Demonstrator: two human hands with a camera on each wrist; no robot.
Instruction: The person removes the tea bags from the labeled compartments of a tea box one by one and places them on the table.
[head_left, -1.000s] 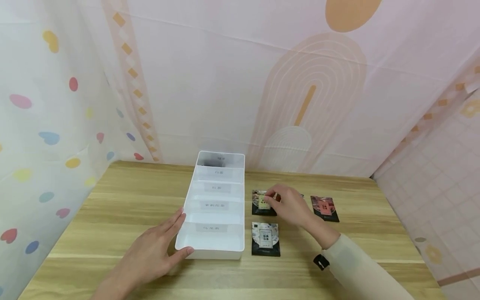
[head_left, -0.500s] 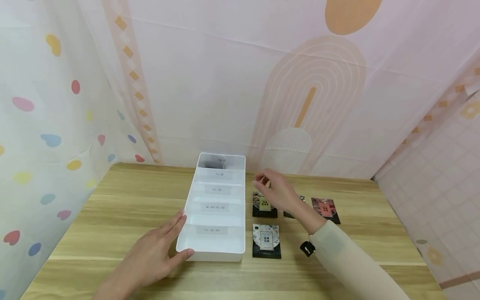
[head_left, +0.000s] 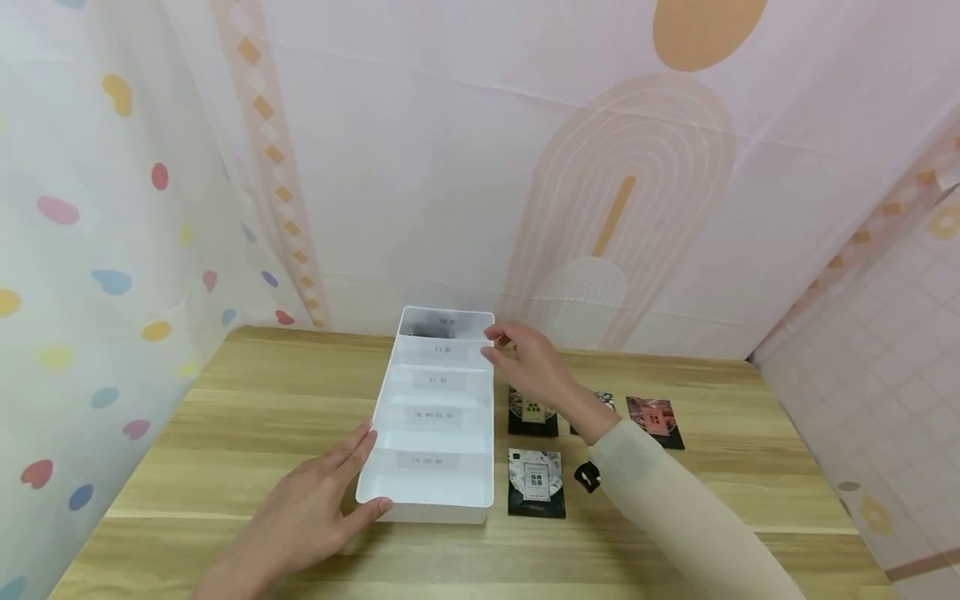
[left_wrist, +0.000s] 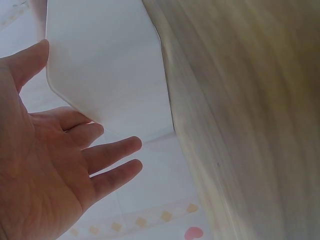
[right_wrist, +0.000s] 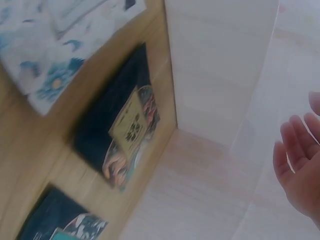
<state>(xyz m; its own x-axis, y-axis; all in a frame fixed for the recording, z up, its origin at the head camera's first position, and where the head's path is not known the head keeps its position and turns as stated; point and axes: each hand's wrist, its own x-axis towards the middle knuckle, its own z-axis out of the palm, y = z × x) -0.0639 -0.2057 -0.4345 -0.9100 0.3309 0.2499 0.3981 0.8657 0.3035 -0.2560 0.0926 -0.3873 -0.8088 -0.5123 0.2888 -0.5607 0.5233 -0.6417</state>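
Observation:
A long white divided box [head_left: 435, 512] stands on the table, with labels on its inner walls. My left hand [head_left: 303, 500] rests against its left side, fingertips on the wall and thumb at the near corner. In the left wrist view its fingers spread loosely beside the white wall [left_wrist: 107, 65]. My right hand [head_left: 532, 358] hovers at the box's far right rim, thumb and forefinger apart with nothing between them. Partly under that hand lies a yellow-labelled tea sachet [head_left: 533, 417]. A white floral sachet [head_left: 536, 485] lies nearer. Something dark [head_left: 431, 332] sits in the farthest compartment.
Right of the yellow-labelled sachet, another sachet [head_left: 606, 400] is mostly hidden by the right forearm. A red-labelled sachet [head_left: 656, 422] lies farther right. A patterned curtain [head_left: 420, 167] hangs right behind the table [head_left: 300, 383].
My right hand has moved left and away from me, from over the yellow-labelled sachet to the box's far right rim. The sachets stay in place, and the left hand keeps its place on the box.

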